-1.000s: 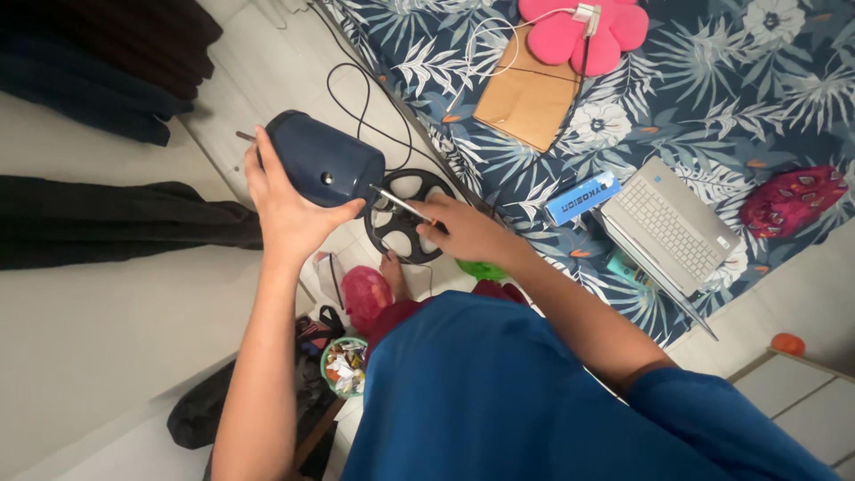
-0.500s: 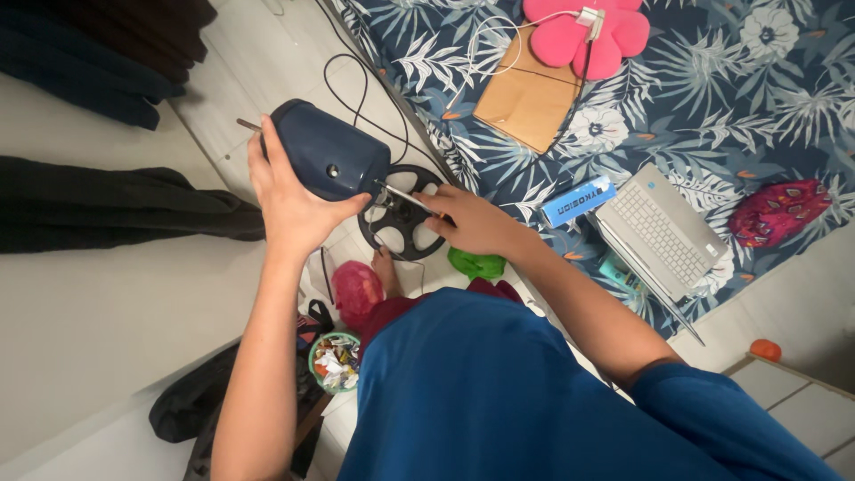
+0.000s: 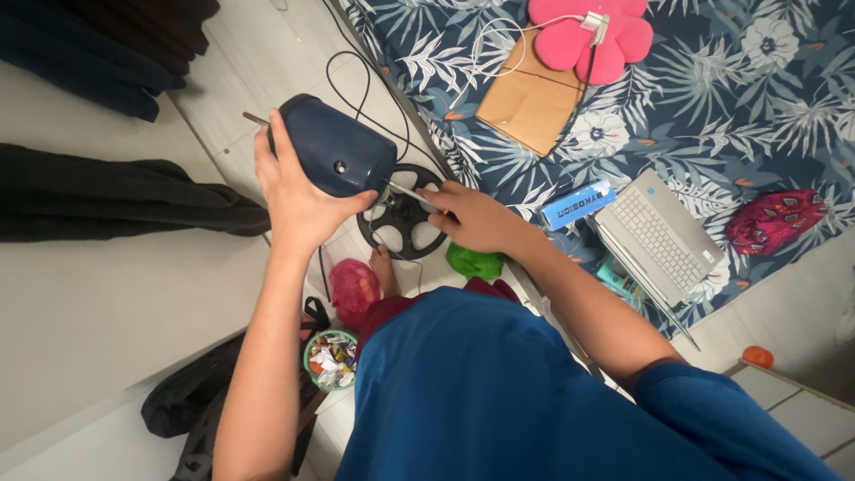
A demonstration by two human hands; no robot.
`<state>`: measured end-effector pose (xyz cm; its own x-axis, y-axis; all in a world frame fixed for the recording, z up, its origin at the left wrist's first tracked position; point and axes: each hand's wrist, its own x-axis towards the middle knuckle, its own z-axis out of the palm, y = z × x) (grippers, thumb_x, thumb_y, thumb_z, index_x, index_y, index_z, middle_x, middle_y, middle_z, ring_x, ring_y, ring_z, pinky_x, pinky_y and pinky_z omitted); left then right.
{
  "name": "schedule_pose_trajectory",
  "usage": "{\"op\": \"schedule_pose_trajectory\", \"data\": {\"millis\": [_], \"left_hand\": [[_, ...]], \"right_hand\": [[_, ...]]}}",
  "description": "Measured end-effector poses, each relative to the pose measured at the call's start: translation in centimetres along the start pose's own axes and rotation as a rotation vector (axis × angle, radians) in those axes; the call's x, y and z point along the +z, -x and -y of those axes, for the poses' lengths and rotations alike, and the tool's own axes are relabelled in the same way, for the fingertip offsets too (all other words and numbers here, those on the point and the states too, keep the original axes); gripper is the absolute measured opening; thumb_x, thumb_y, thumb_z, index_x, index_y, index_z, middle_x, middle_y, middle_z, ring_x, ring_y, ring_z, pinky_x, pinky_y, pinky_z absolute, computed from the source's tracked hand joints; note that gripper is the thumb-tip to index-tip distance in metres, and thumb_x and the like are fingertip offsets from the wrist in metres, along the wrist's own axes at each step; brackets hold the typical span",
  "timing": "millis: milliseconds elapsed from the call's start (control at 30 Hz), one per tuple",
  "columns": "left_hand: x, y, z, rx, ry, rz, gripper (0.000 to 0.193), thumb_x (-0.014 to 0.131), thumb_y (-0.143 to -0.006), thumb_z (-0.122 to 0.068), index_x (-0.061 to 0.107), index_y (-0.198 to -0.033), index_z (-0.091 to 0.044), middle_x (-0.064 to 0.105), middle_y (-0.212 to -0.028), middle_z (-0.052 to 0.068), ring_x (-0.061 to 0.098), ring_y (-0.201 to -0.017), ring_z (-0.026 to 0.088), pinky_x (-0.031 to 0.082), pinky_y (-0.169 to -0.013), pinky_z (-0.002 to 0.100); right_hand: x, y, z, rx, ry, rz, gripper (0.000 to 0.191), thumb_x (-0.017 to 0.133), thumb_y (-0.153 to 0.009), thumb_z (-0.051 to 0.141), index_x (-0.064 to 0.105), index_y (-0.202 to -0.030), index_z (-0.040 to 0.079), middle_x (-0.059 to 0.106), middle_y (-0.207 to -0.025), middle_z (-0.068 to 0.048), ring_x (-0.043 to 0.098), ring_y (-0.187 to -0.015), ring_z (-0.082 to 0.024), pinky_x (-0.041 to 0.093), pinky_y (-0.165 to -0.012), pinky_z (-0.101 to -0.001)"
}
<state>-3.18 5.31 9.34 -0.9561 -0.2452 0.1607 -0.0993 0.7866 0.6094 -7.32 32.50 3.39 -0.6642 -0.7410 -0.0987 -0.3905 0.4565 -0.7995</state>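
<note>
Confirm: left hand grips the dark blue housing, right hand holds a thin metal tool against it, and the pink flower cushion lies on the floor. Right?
One thing is off. In the head view the pink flower cushion lies on the leaf-patterned bed cover, not on the floor. The rest holds: the left hand grips the dark blue housing, and the right hand holds a thin metal tool against it.
</note>
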Motion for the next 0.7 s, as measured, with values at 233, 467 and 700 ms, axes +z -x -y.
{"op": "schedule_pose_trajectory", "data": {"millis": [233,467,700], "left_hand": [[-0.1,-0.1,-0.1,0.001,-0.011,-0.001,0.15,0.105,-0.05,-0.036,0.011,-0.163,-0.004,0.022,-0.158,0.035,0.033,-0.143,0.052,0.035,-0.118,0.052],[0.1,0.0,0.4,0.01,0.013,-0.005,0.151,0.106,-0.052,-0.037,0.009,-0.164,-0.004,0.021,-0.16,0.035,0.031,-0.146,0.052,0.033,-0.12,0.053],[0.1,0.4,1.4,0.036,0.08,-0.062,0.152,0.106,-0.052,-0.036,0.009,-0.164,-0.002,0.02,-0.164,0.034,0.026,-0.152,0.051,0.028,-0.124,0.054]], "right_hand": [[-0.7,-0.5,0.5,0.038,0.011,0.071,0.048,0.062,-0.098,0.021,0.053,-0.145,0.01,0.059,-0.106,-0.016,0.064,-0.095,-0.034,0.049,-0.083,-0.0421],[-3.8,-2.0,1.3,0.243,-0.222,0.278,0.043,0.062,-0.098,0.026,0.063,-0.139,0.011,0.061,-0.106,-0.011,0.07,-0.07,-0.024,0.056,-0.066,-0.0355],[-5.2,-3.6,1.2,0.263,-0.542,0.289,0.028,0.068,-0.095,0.013,0.06,-0.118,-0.001,0.068,-0.098,-0.01,0.075,-0.073,-0.018,0.059,-0.059,-0.0303]]}}
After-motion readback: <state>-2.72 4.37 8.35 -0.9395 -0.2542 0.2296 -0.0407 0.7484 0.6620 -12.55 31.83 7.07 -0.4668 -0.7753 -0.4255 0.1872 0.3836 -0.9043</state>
